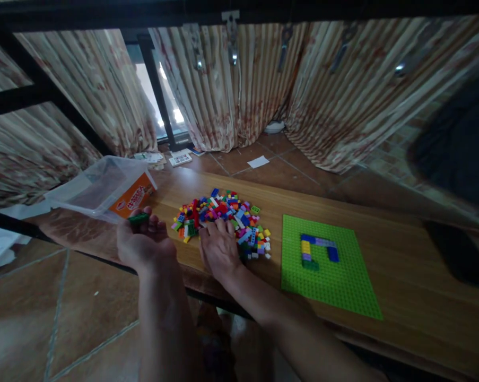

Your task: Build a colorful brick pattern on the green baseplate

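My left hand (144, 241) is cupped palm-up at the front edge of the wooden table (402, 265), with a dark green brick (138, 217) resting at its fingertips. My right hand (219, 246) lies palm-down with fingers spread on the near side of a pile of small coloured bricks (223, 217). To the right lies a bright green baseplate (342, 286) with a short U-shaped row of blue, yellow, purple and green bricks (318, 250) pressed onto it.
A clear plastic container with an orange label (104, 188) lies on its side at the table's left end. Patterned curtains hang behind, with papers and cards on the tiled floor. A dark blurred shape fills the right edge.
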